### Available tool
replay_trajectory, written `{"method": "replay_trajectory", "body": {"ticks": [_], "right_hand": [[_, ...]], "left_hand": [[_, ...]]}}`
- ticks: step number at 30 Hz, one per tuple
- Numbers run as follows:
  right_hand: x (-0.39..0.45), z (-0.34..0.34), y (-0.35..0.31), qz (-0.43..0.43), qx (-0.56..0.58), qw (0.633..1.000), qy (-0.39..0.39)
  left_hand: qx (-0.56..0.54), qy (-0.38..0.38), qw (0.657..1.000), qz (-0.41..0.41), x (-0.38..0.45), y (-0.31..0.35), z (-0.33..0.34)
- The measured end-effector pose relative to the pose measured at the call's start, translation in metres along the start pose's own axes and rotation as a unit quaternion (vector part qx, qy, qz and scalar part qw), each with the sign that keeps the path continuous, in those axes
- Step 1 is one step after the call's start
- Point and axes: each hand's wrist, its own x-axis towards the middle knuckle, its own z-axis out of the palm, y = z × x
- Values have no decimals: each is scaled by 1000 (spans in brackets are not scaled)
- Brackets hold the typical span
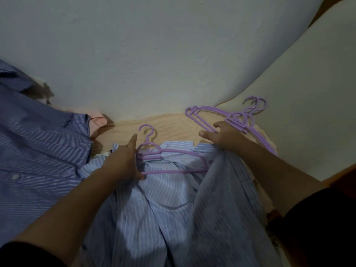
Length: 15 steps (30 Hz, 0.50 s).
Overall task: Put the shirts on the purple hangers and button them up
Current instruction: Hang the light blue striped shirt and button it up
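Beige bedding (169,124) against plain white wall (154,54)

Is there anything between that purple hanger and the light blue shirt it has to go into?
Nothing visible. The purple plastic hanger already lies on the light blue striped shirt, near its collar. The left hand holds the hanger's end; the right hand grips the shirt's fabric beside it.

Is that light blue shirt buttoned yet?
No. The light blue shirt lies open, its front panels spread apart, the hanger resting on top.
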Motion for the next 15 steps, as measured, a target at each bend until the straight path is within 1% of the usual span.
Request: {"method": "replay_trajectory", "body": {"ticks": [1,3,4,6,8,11,13,15], "right_hand": [[-6,-1,-9,9,32,999,-24],[-20,3,-22,39,136,988,-70],[-26,8,-24,41,153,985,-74],[-37,23,-22,22,121,990,-67],[-49,35,-22,-5,111,993,-29],[-55,38,-27,-14,150,987,49],[-56,42,-34,-19,193,978,74],[-64,52,-44,-21,232,969,78]], "left_hand": [[-5,-3,1000,-5,0,2,1],[-27,-13,1000,-8,-1,7,4],[-37,-16,999,-9,-1,9,4],[-52,-16,998,-14,-1,13,4],[-69,-9,997,-19,0,15,1],[-63,16,998,-16,0,15,-9],[-38,25,999,-12,1,18,-14],[-35,20,999,-7,1,23,-13]]}}
